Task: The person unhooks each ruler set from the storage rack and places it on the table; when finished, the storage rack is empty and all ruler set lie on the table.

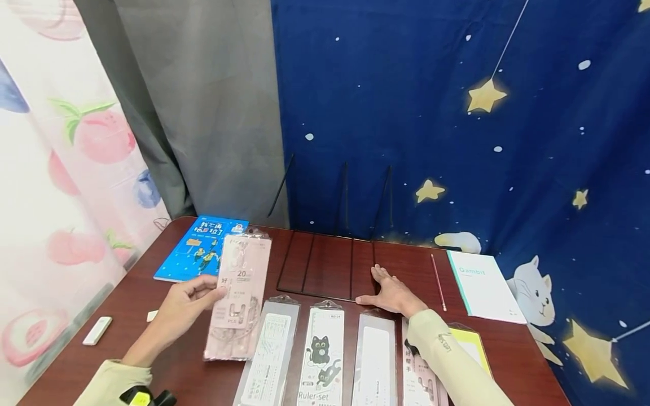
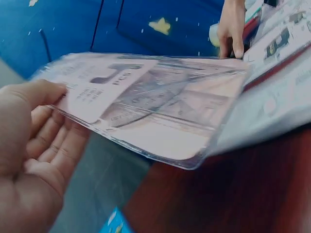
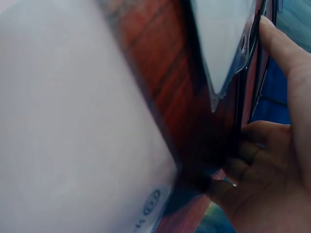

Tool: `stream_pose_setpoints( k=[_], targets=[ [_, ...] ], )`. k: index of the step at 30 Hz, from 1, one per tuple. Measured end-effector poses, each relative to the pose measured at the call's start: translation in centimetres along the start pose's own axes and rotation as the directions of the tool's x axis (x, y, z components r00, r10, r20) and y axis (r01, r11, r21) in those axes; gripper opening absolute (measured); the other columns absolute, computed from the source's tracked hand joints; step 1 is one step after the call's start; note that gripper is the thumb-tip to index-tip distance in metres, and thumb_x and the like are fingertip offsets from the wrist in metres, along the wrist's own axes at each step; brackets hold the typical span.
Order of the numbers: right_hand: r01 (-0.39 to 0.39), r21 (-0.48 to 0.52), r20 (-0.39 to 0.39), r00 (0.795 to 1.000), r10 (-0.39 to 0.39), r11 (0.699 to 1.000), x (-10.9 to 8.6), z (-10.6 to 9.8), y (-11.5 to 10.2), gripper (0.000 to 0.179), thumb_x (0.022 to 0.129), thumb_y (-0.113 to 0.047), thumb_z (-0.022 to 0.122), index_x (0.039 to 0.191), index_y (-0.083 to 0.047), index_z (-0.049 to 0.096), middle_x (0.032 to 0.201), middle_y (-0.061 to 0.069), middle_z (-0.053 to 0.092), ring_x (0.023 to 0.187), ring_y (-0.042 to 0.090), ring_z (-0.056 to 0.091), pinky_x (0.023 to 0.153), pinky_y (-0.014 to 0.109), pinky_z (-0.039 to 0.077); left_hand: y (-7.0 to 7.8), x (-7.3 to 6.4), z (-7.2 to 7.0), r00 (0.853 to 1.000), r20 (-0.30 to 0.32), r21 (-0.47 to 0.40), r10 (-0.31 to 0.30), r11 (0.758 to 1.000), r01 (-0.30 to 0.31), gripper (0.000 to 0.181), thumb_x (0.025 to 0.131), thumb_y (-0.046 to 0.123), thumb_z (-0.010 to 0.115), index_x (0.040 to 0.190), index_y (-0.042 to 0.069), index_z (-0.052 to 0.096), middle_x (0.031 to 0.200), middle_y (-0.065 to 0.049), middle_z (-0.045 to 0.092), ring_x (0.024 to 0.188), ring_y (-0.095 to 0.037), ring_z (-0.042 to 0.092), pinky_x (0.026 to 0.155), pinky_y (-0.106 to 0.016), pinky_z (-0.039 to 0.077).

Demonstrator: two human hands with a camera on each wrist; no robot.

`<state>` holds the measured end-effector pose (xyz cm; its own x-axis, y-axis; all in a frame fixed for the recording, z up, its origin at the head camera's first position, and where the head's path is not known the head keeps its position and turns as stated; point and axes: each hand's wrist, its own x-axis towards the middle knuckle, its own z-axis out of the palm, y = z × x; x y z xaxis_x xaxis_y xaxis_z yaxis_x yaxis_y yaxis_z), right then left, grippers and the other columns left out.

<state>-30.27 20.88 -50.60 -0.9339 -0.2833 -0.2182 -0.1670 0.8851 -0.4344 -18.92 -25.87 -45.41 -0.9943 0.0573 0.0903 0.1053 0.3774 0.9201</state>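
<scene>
A pink ruler-set packet in clear plastic hangs tilted over the left of the table. My left hand pinches its left edge, thumb on the face and fingers behind; the left wrist view shows rulers inside the packet. A black wire rack with upright prongs stands at the back of the table. At its front right corner rests my right hand, thumb out along the front bar and the other fingers by the side wire. Close by in the right wrist view is the right hand's thumb.
Along the front lie a grey-white packet, a black-cat ruler set, another pale packet, a pink packet and a yellow item. Around them are a blue book, an eraser, a pencil and a notebook.
</scene>
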Motion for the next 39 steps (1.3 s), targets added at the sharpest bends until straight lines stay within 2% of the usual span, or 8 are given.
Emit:
stream_pose_setpoints(
  k=[6, 12, 15, 22, 28, 31, 34, 39],
  targets=[
    [0.013, -0.003, 0.001, 1.0, -0.013, 1.0, 0.1, -0.2, -0.1, 0.112, 0.085, -0.067, 0.073, 0.164, -0.004, 0.026, 0.173, 0.016, 0.018, 0.161, 0.037, 0.017, 0.128, 0.058, 0.019, -2.5, -1.5, -2.2, 0.945, 0.098, 0.04, -0.312, 0.95, 0.309, 0.053, 0.102, 0.033, 0.067, 0.135, -0.008, 0.06, 0.116, -0.014, 0.076, 0.094, -0.017, 0.077, 0.082, -0.033, 0.063],
    [0.006, -0.001, 0.012, 1.0, -0.006, 1.0, 0.1, 0.1, -0.4, 0.112, 0.084, -0.068, 0.074, 0.164, -0.004, 0.027, 0.173, 0.015, 0.018, 0.162, 0.035, 0.016, 0.129, 0.057, 0.019, -4.9, -2.6, -2.8, 0.895, 0.214, -0.003, -0.392, 0.916, 0.402, 0.052, 0.102, 0.024, 0.066, 0.133, -0.017, 0.055, 0.111, -0.014, 0.076, 0.096, -0.021, 0.076, 0.081, -0.037, 0.064],
    [0.009, 0.003, 0.015, 1.0, -0.009, 1.0, 0.2, 0.2, -0.4, 0.112, 0.084, -0.067, 0.074, 0.164, -0.004, 0.027, 0.173, 0.015, 0.018, 0.162, 0.035, 0.016, 0.129, 0.057, 0.018, -5.5, -2.8, -2.4, 0.885, 0.193, 0.046, -0.424, 0.905, 0.424, 0.049, 0.1, 0.025, 0.069, 0.129, -0.014, 0.06, 0.11, -0.012, 0.076, 0.097, -0.02, 0.075, 0.08, -0.038, 0.064],
    [0.011, -0.001, 0.006, 1.0, -0.011, 1.0, 0.2, 0.0, -0.2, 0.111, 0.085, -0.067, 0.074, 0.164, -0.005, 0.026, 0.173, 0.016, 0.018, 0.161, 0.036, 0.017, 0.128, 0.059, 0.019, -5.0, -2.5, -1.0, 0.918, 0.047, 0.313, -0.394, 0.879, 0.361, 0.028, 0.093, 0.023, 0.078, 0.102, -0.002, 0.073, 0.081, -0.003, 0.07, 0.071, -0.016, 0.072, 0.065, -0.034, 0.062],
    [0.008, -0.002, 0.006, 1.0, -0.008, 1.0, 0.1, 0.2, 0.0, 0.111, 0.085, -0.067, 0.073, 0.164, -0.004, 0.026, 0.173, 0.016, 0.018, 0.161, 0.036, 0.017, 0.129, 0.058, 0.019, -3.5, -2.0, -0.1, 0.945, -0.036, 0.602, -0.326, 0.748, 0.281, 0.028, 0.087, 0.033, 0.081, 0.083, 0.009, 0.067, 0.065, 0.002, 0.061, 0.059, -0.013, 0.059, 0.06, -0.033, 0.042],
    [0.006, -0.001, 0.005, 1.0, -0.006, 1.0, 0.1, 0.3, 0.1, 0.111, 0.085, -0.067, 0.073, 0.164, -0.004, 0.026, 0.173, 0.016, 0.018, 0.161, 0.037, 0.017, 0.128, 0.058, 0.019, -3.2, -1.9, 0.1, 0.952, -0.042, 0.651, -0.304, 0.715, 0.257, 0.031, 0.085, 0.033, 0.083, 0.082, 0.007, 0.065, 0.068, 0.001, 0.061, 0.065, -0.016, 0.055, 0.063, -0.037, 0.044],
    [0.004, 0.0, 0.008, 1.0, -0.004, 1.0, 0.2, 0.3, 0.2, 0.111, 0.085, -0.067, 0.073, 0.164, -0.004, 0.026, 0.173, 0.016, 0.018, 0.161, 0.037, 0.016, 0.128, 0.058, 0.019, -3.0, -1.6, 0.2, 0.96, -0.043, 0.653, -0.275, 0.72, 0.236, 0.033, 0.086, 0.031, 0.082, 0.089, 0.002, 0.067, 0.071, -0.001, 0.063, 0.066, -0.017, 0.055, 0.063, -0.037, 0.046],
    [0.008, 0.005, 0.012, 1.0, -0.008, 1.0, 0.5, 0.4, 0.3, 0.112, 0.085, -0.067, 0.074, 0.164, -0.004, 0.026, 0.173, 0.017, 0.018, 0.161, 0.037, 0.016, 0.128, 0.059, 0.019, -2.0, -0.4, 0.1, 0.99, -0.074, 0.595, -0.123, 0.791, 0.143, 0.048, 0.095, 0.038, 0.074, 0.113, -0.006, 0.066, 0.081, -0.006, 0.068, 0.068, -0.017, 0.059, 0.062, -0.038, 0.049]
  ],
)
